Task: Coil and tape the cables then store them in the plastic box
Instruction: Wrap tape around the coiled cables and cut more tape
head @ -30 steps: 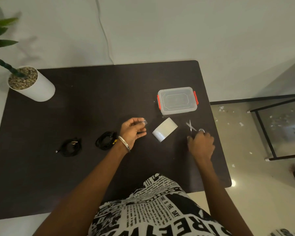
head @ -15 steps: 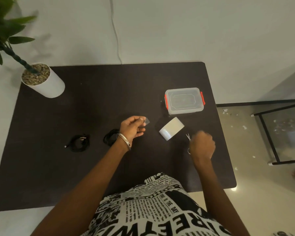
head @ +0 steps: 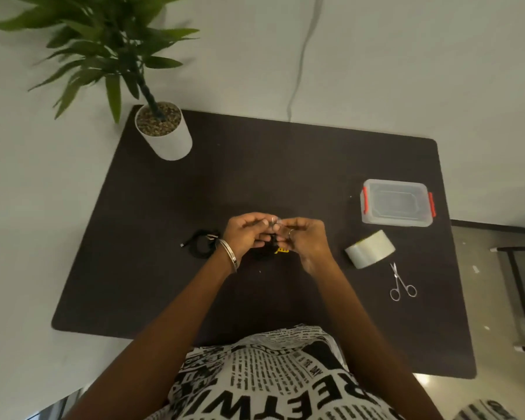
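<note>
Pale wall and floor surrounded the dark rectangular tabletop [head: 285, 165], whose far left corner was taken by a white cylindrical pot [head: 170, 137] with a green leafy plant [head: 109, 47]. Half a second earlier the right hand had been held low beside the scissors while the left alone pinched a small clear strip of tape; now the right hand [head: 308, 241] had been brought across to meet the left hand [head: 246, 234] at mid-table, and the clear tape strip [head: 275, 221] was pinched between the fingertips of both. The small silver scissors [head: 402, 283] had been left lying flat near the right edge, apart from either hand. One black coiled cable [head: 200, 244] lay just left of the left wrist; a second black coil with a yellow tag [head: 281, 251] was mostly hidden beneath the hands. The roll of clear packing tape [head: 370, 248] rested on its side right of the hands, and the lidded clear plastic box with red latches [head: 397, 203] stood behind it, close to the right edge. Bare tabletop was seen along the far edge and in front of the left forearm.
</note>
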